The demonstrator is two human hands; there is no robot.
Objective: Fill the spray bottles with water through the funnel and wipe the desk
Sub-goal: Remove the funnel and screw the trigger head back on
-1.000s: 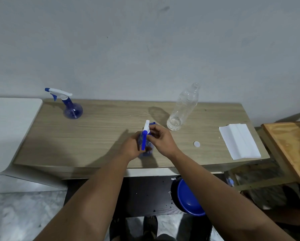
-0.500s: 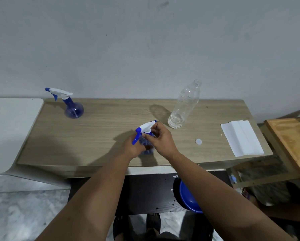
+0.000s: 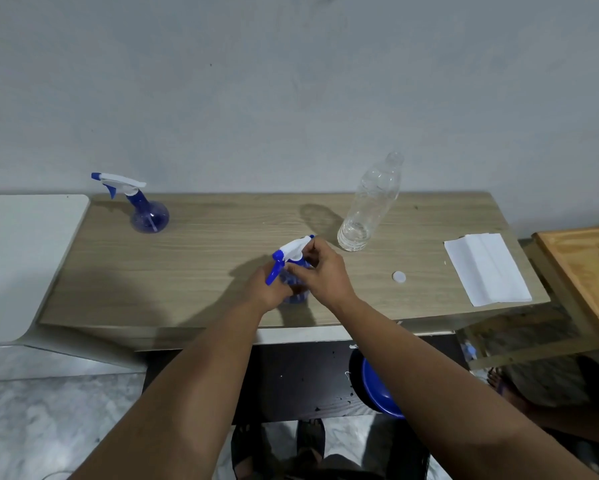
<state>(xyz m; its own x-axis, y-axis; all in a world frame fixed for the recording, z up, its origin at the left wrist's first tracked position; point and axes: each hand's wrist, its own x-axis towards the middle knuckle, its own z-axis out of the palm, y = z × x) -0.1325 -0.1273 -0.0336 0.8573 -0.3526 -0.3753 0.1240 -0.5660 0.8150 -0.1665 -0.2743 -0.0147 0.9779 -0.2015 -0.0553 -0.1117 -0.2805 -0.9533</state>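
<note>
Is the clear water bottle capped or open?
Open: the water bottle shows a bare neck, and a white cap lies apart on the desk.

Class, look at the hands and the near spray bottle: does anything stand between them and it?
Nothing visible does. The left hand grips the spray bottle at its body, and the right hand pinches the trigger head. The water bottle stands apart, behind.

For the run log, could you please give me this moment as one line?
left hand: grips near spray bottle | right hand: pinches its trigger head | far spray bottle: standing alone | funnel: not visible
</note>
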